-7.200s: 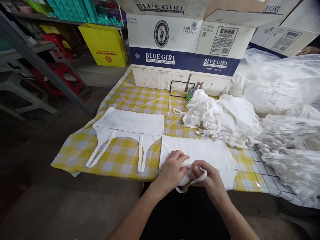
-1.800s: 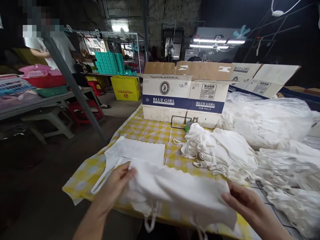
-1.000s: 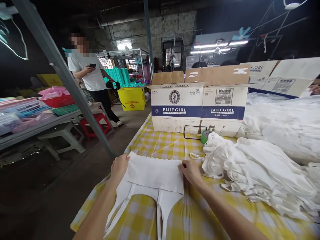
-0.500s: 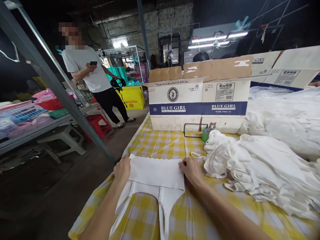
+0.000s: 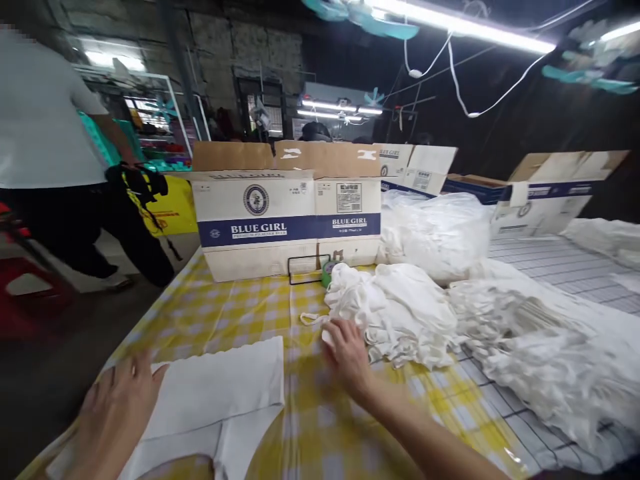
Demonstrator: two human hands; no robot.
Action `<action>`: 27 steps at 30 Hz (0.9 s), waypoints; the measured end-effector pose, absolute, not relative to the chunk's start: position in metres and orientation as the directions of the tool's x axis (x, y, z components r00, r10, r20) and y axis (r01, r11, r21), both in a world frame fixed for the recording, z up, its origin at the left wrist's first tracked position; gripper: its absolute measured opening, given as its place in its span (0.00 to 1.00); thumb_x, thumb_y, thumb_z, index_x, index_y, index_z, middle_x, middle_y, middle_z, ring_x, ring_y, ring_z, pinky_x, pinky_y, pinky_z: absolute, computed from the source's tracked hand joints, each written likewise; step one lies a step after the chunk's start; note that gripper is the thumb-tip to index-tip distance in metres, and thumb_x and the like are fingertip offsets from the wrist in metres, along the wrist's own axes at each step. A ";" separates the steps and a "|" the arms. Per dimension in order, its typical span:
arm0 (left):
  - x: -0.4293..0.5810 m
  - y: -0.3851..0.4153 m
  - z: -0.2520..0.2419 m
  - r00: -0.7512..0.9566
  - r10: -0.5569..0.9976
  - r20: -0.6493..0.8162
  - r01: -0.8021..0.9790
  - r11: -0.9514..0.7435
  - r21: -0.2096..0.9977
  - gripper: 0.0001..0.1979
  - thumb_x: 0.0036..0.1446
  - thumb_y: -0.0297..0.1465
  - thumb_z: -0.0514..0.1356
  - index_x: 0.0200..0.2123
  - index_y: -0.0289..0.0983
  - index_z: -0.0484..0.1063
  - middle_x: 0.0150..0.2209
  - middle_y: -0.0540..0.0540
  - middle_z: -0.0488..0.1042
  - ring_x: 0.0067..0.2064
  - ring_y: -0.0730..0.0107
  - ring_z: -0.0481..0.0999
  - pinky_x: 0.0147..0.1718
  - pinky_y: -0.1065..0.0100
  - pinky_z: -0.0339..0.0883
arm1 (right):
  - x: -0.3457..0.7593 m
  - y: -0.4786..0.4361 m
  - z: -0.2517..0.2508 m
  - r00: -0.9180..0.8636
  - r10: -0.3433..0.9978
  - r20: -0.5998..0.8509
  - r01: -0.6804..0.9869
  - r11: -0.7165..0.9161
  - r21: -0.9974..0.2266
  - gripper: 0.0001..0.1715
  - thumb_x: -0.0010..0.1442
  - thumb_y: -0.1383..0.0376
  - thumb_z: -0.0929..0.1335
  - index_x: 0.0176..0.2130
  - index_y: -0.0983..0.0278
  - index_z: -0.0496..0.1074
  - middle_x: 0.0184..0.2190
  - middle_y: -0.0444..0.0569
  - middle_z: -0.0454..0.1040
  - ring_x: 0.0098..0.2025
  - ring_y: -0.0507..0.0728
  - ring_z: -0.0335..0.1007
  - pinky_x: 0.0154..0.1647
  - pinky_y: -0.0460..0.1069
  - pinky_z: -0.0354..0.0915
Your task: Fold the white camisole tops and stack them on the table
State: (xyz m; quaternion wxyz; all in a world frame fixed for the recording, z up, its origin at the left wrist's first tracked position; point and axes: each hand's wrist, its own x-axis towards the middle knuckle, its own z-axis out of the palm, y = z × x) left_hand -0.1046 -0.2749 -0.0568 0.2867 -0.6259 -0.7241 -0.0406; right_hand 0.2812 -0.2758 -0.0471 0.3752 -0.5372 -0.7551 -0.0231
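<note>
Strip lights [image 5: 465, 28] glowed over a yellow-checked surface [image 5: 240, 313], where an open printed carton [image 5: 257, 227] stood at the far side. One white garment [image 5: 225, 387] lay flat near the front left, and the left hand [image 5: 117, 413] rested over its left end, too blurred for me to tell whether it gripped. The right hand [image 5: 349, 353], fingers bent, was at the left edge of a heap of white garments [image 5: 405, 307]; whether it held any cloth, I couldn't tell.
</note>
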 end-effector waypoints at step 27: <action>0.239 -0.402 0.002 0.484 0.875 0.001 -0.339 0.186 0.922 0.30 0.44 0.42 0.66 0.50 0.36 0.69 0.46 0.38 0.74 0.45 0.54 0.73 0.46 0.60 0.64 | 0.420 -0.393 0.123 -0.384 0.881 0.276 0.091 0.334 -0.938 0.16 0.60 0.55 0.64 0.30 0.65 0.64 0.23 0.40 0.58 0.24 0.47 0.52 0.23 0.43 0.48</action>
